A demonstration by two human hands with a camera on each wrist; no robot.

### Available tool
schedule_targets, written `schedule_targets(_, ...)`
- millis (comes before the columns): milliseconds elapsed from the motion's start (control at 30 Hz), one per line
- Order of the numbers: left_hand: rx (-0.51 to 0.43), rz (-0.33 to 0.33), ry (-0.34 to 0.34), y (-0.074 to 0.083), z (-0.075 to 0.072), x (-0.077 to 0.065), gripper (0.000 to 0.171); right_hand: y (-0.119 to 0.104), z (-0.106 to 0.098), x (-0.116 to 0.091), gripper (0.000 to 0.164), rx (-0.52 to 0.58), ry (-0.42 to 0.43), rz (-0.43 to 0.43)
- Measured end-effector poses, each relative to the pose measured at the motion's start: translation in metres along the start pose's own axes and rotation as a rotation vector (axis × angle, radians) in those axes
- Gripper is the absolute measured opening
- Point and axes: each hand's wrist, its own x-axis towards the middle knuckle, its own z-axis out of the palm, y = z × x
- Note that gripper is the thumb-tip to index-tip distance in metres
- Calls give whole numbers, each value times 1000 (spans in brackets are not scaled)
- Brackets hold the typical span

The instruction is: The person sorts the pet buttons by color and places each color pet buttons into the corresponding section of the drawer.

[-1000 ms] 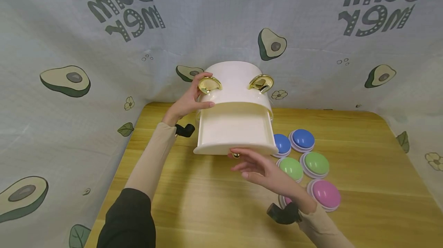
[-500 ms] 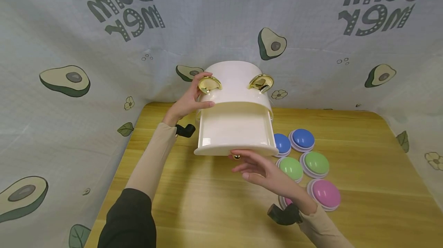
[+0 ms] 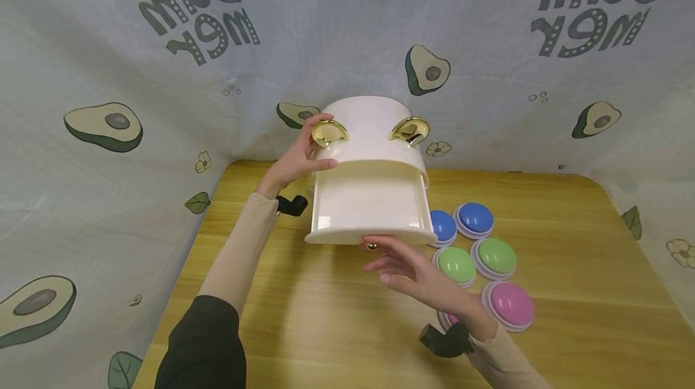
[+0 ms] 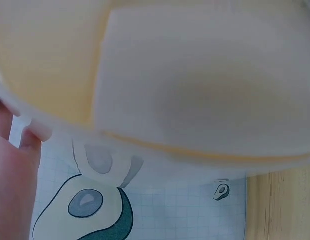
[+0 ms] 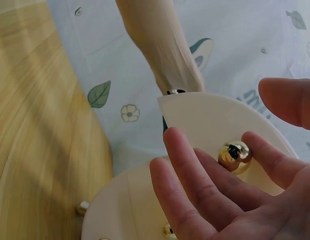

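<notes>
A white rounded storage box (image 3: 369, 123) with gold ear-shaped ornaments stands at the back of the table, its drawer (image 3: 371, 199) pulled out and the drawer's bare floor showing. My left hand (image 3: 295, 160) holds the box's left side, with the thumb on the front and the fingers round by the left gold ear (image 3: 329, 133). In the left wrist view the box's pale surface fills most of the frame. My right hand (image 3: 409, 271) is at the drawer front, its index fingertip touching the gold knob (image 5: 234, 155). The other fingers extend loosely, and the thumb is apart from the knob.
Blue (image 3: 476, 218), green (image 3: 496, 256) and pink (image 3: 511, 304) dome buttons on white bases lie in pairs right of the box. One pink button is partly under my right forearm. A fabric backdrop (image 3: 347, 33) with avocado prints rises behind the wooden table (image 3: 586, 256).
Almost nothing differs. Both hands keep their places on the box and at the knob, and the drawer stays pulled out.
</notes>
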Motion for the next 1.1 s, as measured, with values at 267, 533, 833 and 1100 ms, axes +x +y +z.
schedule_targets(267, 3, -13, 3, -2, 1, 0, 83, -2, -3, -9, 57, -23, 34, -33)
schedule_targets(533, -14, -33, 8, -1, 0, 2, 83, -8, -14, -26, 61, -28, 108, -114)
schedule_targets(833, -2, 9, 6, -4, 0, 0, 82, -9, -25, -49, 59, -3, 166, -118)
schedule_targets(1100, -7, 12, 14, -5, 1, 1, 83, -6, -31, -72, 57, -47, 246, -69)
